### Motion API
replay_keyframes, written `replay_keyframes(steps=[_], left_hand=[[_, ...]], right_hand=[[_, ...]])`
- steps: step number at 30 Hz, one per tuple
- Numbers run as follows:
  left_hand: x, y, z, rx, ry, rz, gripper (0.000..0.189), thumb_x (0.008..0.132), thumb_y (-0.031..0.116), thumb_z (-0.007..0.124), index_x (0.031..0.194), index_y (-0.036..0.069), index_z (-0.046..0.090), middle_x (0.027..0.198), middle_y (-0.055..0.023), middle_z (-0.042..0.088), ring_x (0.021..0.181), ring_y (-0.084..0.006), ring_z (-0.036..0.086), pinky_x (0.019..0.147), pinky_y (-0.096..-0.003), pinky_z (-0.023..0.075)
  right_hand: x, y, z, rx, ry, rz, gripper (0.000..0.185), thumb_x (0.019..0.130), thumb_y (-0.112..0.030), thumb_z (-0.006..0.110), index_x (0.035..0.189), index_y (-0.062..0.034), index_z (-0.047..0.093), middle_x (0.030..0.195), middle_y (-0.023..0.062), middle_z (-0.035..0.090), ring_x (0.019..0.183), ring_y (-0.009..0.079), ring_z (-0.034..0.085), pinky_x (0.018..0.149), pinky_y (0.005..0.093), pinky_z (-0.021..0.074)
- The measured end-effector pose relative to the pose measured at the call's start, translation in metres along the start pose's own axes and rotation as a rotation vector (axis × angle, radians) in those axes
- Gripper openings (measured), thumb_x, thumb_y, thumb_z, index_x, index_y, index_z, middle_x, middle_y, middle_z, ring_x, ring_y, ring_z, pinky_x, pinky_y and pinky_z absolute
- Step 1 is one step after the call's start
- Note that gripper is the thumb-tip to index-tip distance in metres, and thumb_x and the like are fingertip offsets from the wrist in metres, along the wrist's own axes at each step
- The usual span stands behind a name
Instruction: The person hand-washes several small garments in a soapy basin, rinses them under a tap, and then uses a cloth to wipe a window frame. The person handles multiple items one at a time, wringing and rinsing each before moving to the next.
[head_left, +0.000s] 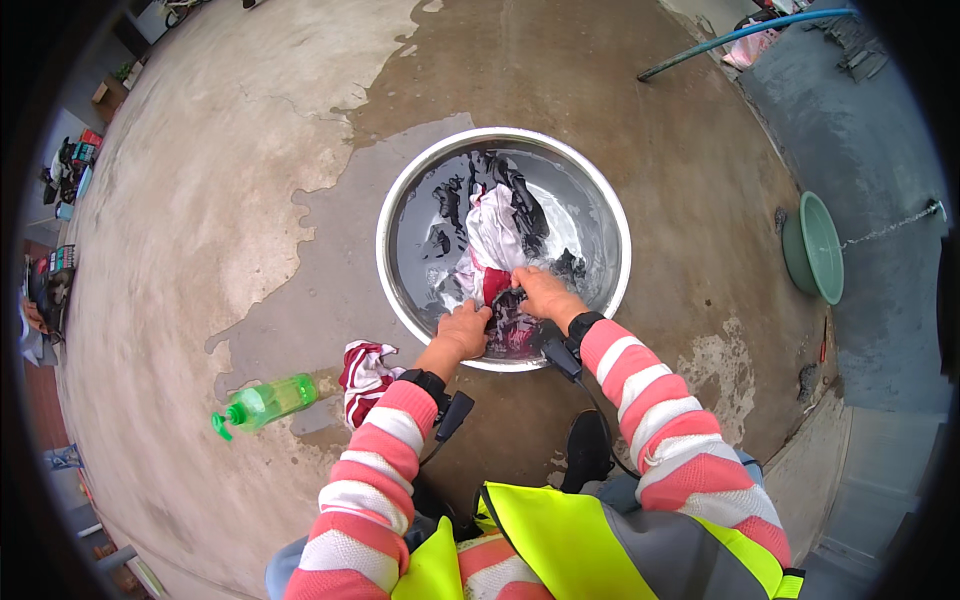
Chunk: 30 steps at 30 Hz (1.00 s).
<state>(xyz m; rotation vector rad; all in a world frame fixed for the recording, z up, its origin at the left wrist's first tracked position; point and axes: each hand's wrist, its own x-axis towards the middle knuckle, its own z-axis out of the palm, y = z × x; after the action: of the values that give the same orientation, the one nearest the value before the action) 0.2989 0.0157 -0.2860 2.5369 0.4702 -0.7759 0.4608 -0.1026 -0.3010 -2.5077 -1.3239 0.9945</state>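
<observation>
A round metal basin (385, 247) of water stands on the wet floor before me. In it lies a soaked white and red garment (495, 225), bunched up and partly above the water. My right hand (549, 295) grips the garment's red part with curled fingers. Close by on the left, my left hand (463, 331) has its fingers on the near end of the same cloth, over the basin's near rim. Dark wet cloth (529, 206) floats around the garment, its lower parts hidden under the water.
A green pump bottle (274, 403) lies on the floor at left, near a crumpled red and white striped cloth (367, 381). At right, a running tap (936, 208) pours into a green plastic basin (799, 251) by the grey wall. A blue hose (742, 31) reaches in above.
</observation>
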Motion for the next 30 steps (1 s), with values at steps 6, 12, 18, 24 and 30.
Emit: replay_keyframes(steps=[6,12,18,24,30], left_hand=[[-0.008,-0.020,-0.039,-0.128,0.299,-0.096,0.019,0.081,0.016,0.060,0.097,0.009,0.067,0.094,-0.0185,0.068,0.090,-0.0369,0.065,0.084,-0.0441,0.0502],[-0.040,-0.066,-0.072,-0.857,0.444,-0.012,0.034,0.084,0.000,0.061,0.117,0.004,0.057,0.079,-0.0017,0.058,0.074,-0.0103,0.058,0.068,-0.0261,0.0484],[-0.022,-0.027,-0.030,-0.524,0.292,0.449,0.063,0.082,0.013,0.069,0.140,0.009,0.043,0.129,-0.0159,0.053,0.121,-0.0301,0.049,0.101,-0.0377,0.0409],[-0.010,-0.011,0.016,-0.329,-0.028,0.382,0.064,0.082,0.022,0.067,0.139,0.006,0.043,0.134,-0.0221,0.051,0.122,-0.0366,0.051,0.103,-0.0390,0.0409],[0.002,-0.007,0.000,-1.104,-0.016,0.018,0.057,0.090,0.025,0.062,0.140,0.006,0.042,0.122,-0.0144,0.057,0.108,-0.0266,0.056,0.091,-0.0365,0.0483]], right_hand=[[-0.002,0.000,0.008,-0.108,0.080,0.172,0.048,0.074,-0.014,0.074,0.116,-0.0030,0.052,0.113,0.0225,0.062,0.109,0.0359,0.059,0.089,0.0439,0.0503],[-0.013,-0.004,-0.071,0.713,-0.033,0.038,0.026,0.068,-0.006,0.072,0.094,-0.0023,0.067,0.083,0.0024,0.066,0.076,0.0123,0.059,0.071,0.0282,0.0474],[-0.031,-0.001,-0.105,0.915,0.135,-0.269,0.020,0.072,-0.014,0.074,0.087,-0.0041,0.066,0.082,0.0000,0.064,0.076,0.0095,0.057,0.071,0.0248,0.0467],[-0.014,0.003,-0.021,0.233,0.213,0.356,0.042,0.071,-0.023,0.078,0.110,-0.0198,0.061,0.115,0.0121,0.059,0.108,0.0339,0.057,0.093,0.0484,0.0447],[-0.011,0.017,0.020,-0.004,0.164,0.495,0.046,0.075,-0.006,0.069,0.119,-0.0187,0.060,0.121,0.0138,0.055,0.110,0.0344,0.057,0.092,0.0440,0.0475]])
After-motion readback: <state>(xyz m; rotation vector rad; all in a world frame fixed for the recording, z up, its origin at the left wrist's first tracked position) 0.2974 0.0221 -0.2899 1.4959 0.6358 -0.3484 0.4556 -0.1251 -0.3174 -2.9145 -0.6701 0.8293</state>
